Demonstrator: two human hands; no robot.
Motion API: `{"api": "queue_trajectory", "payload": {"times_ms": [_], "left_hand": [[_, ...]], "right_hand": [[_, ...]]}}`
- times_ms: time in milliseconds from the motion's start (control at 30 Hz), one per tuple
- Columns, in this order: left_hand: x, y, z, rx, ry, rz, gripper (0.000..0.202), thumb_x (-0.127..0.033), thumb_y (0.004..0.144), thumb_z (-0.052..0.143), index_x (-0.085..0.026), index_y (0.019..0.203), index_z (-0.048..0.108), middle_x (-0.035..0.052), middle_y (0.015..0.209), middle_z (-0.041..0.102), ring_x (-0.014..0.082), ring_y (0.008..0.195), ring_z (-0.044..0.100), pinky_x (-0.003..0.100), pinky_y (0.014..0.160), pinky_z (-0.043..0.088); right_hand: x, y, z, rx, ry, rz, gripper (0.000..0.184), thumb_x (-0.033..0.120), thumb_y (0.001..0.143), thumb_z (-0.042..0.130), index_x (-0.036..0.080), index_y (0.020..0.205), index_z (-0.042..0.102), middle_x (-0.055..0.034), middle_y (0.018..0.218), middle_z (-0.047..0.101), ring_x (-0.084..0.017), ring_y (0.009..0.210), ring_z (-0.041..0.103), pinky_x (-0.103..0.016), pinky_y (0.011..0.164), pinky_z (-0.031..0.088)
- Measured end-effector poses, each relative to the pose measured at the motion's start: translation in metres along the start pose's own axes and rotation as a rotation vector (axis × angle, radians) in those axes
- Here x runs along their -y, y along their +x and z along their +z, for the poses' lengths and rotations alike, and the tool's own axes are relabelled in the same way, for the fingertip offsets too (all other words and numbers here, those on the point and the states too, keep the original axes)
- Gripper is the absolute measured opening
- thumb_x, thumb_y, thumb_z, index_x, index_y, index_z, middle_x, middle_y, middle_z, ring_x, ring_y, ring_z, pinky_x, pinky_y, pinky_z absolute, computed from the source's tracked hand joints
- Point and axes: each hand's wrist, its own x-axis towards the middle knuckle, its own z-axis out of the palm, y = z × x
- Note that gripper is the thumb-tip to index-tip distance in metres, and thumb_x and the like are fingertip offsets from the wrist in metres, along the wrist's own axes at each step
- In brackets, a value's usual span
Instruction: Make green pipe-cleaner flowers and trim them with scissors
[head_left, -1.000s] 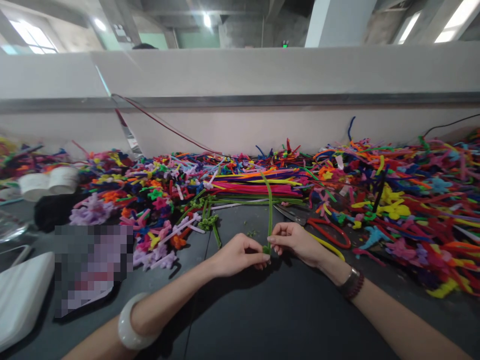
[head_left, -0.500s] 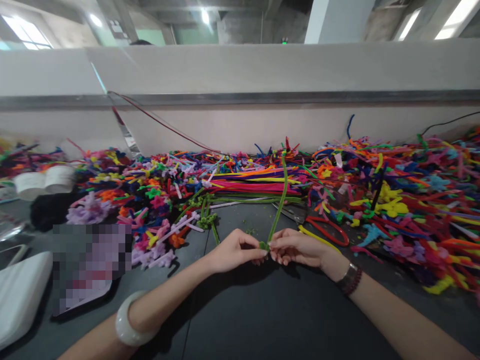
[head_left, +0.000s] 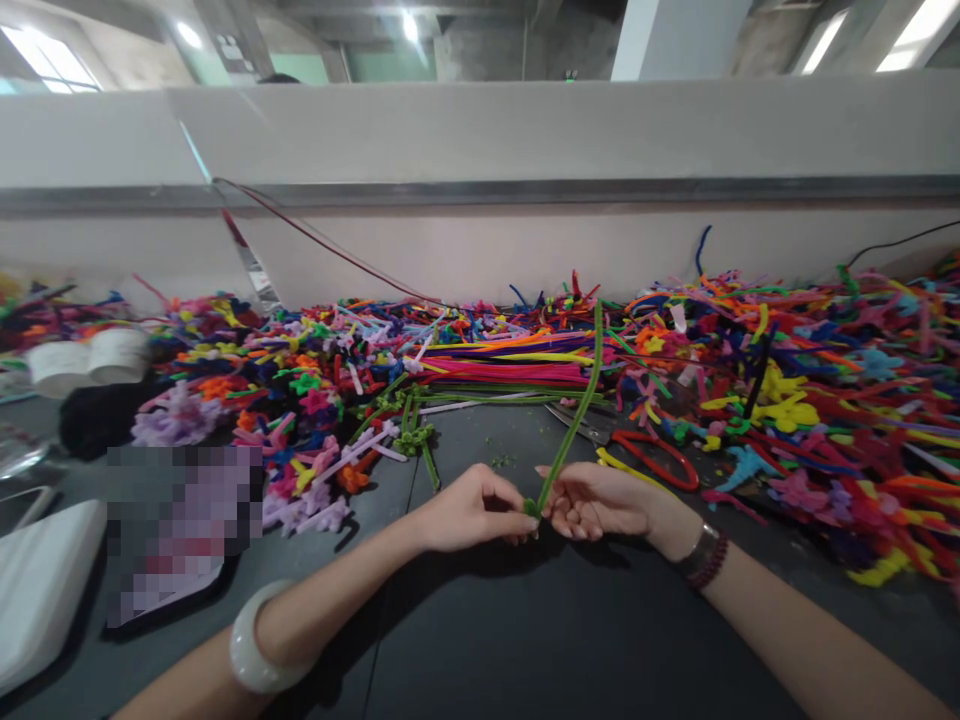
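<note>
Green fuzzy pipe cleaner point(head_left: 576, 425) stands tilted above the dark work table point(head_left: 480, 640), its lower end pinched in the clenched fingers of your left hand point(head_left: 472, 510), so the free length rises clear of the table. Your right hand point(head_left: 600, 505) curls just beside that end; you cannot tell whether its fingers grip. Red-handled steel scissors point(head_left: 652, 460) lie right of the pipe cleaner, and a multicoloured heap of pipe-cleaner shapes point(head_left: 825, 400) lies beyond it.

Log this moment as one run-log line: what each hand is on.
left hand: pinching lower end of green pipe cleaner | right hand: beside it | nearby: red-handled scissors
</note>
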Motion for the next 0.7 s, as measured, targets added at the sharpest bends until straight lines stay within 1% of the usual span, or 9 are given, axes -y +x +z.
{"api": "queue_trajectory", "payload": {"times_ms": [100,200,267,333,433,533,700], "left_hand": [[-0.002,-0.001,0.001,0.028,0.036,0.032,0.024,-0.028,0.073,0.053,-0.009,0.063,0.064,0.0028,0.056,0.056,0.0097,0.053,0.048,0.018,0.050,0.037],[-0.004,-0.002,0.002,0.063,0.043,0.055,0.024,-0.028,0.073,0.053,-0.008,0.065,0.064,0.0041,0.059,0.057,0.0105,0.055,0.049,0.018,0.052,0.038],[-0.004,-0.002,0.002,0.077,0.050,0.067,0.025,-0.028,0.073,0.053,-0.008,0.064,0.064,0.0051,0.061,0.059,0.0116,0.059,0.051,0.019,0.056,0.040],[-0.004,-0.002,0.002,0.090,0.061,0.074,0.025,-0.029,0.073,0.053,-0.009,0.062,0.063,0.0054,0.063,0.059,0.0123,0.061,0.053,0.019,0.059,0.041],[-0.004,-0.003,0.001,0.107,0.055,0.081,0.025,-0.029,0.074,0.053,-0.009,0.062,0.063,0.0052,0.063,0.059,0.0118,0.061,0.053,0.019,0.061,0.041],[-0.004,-0.003,0.001,0.101,0.038,0.082,0.025,-0.029,0.073,0.054,-0.008,0.062,0.063,0.0048,0.062,0.059,0.0111,0.060,0.052,0.019,0.061,0.041],[-0.004,-0.003,0.001,0.080,-0.019,0.057,0.024,-0.028,0.073,0.055,-0.007,0.066,0.064,0.0041,0.061,0.057,0.0102,0.058,0.050,0.018,0.056,0.040]], "right_hand": [[0.000,-0.003,0.003,0.001,-0.037,-0.006,0.032,0.033,0.080,0.042,0.010,0.065,0.060,-0.0032,0.048,0.059,-0.005,0.033,0.050,-0.010,0.031,0.037],[0.000,-0.010,0.008,0.015,-0.087,-0.082,0.020,0.030,0.072,0.054,0.012,0.066,0.061,-0.0013,0.047,0.059,-0.005,0.034,0.048,-0.010,0.031,0.034],[0.000,-0.014,0.012,0.003,-0.147,-0.126,0.017,0.027,0.068,0.058,0.012,0.063,0.061,-0.0004,0.046,0.057,-0.004,0.035,0.047,-0.011,0.031,0.033],[0.001,-0.015,0.013,-0.011,-0.217,-0.128,0.018,0.027,0.066,0.058,0.011,0.058,0.060,0.0002,0.046,0.055,-0.004,0.035,0.046,-0.011,0.032,0.033],[0.002,-0.013,0.013,0.016,-0.287,-0.096,0.021,0.025,0.066,0.055,0.009,0.053,0.058,0.0005,0.044,0.053,-0.003,0.033,0.043,-0.011,0.031,0.030],[0.002,-0.009,0.010,0.047,-0.289,-0.083,0.019,0.024,0.063,0.053,0.009,0.054,0.059,0.0004,0.042,0.053,-0.004,0.031,0.043,-0.013,0.029,0.028],[0.001,-0.007,0.008,0.100,-0.268,-0.141,0.019,0.024,0.064,0.053,0.009,0.052,0.053,0.0033,0.039,0.048,-0.003,0.030,0.037,-0.014,0.029,0.023]]}}
